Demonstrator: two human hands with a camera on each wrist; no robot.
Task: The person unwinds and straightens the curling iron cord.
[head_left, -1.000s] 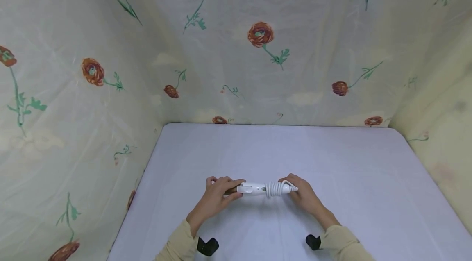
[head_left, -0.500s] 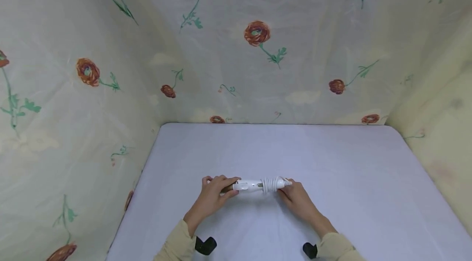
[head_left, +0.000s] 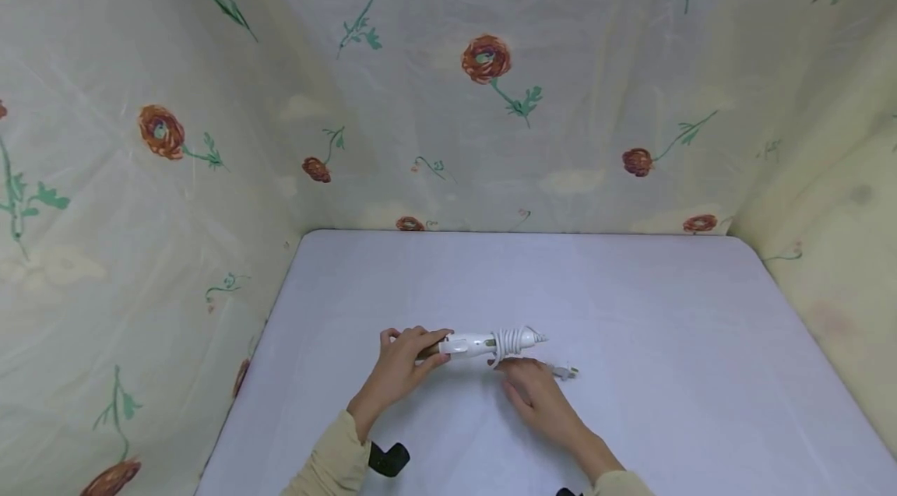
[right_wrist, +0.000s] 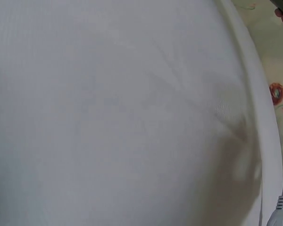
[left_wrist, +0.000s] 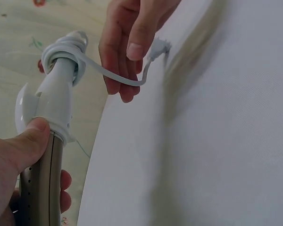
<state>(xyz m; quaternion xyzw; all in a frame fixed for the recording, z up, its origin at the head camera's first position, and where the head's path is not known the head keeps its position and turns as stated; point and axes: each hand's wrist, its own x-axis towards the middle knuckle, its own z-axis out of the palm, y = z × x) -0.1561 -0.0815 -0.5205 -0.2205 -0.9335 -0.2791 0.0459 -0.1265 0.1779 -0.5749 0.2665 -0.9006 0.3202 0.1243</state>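
My left hand (head_left: 399,373) grips the brown, slotted barrel (left_wrist: 46,181) of a hair styling iron, its thumb lying where the barrel meets the white handle (head_left: 466,344). The iron points right, above the table. White cord (head_left: 509,341) is wound in several turns round the handle's far end. Below that coil is my right hand (head_left: 538,396). In the left wrist view its fingers (left_wrist: 114,61) are fairly straight, with the loose cord crossing them and the thumb apart from it. The plug (head_left: 564,372) sticks out beyond that hand; the right wrist view shows it (right_wrist: 279,217) at the lower right.
A white-covered table (head_left: 631,301) with rounded far corners lies under both hands. Flower-printed cloth (head_left: 532,161) hangs behind and along both sides of it. Black wrist pieces (head_left: 389,460) show by the sleeves (head_left: 328,459).
My right hand has left the iron's cord end and moved left and nearer, under the coil. A length of cord with the plug now hangs free of the turns. The left hand keeps its grip.
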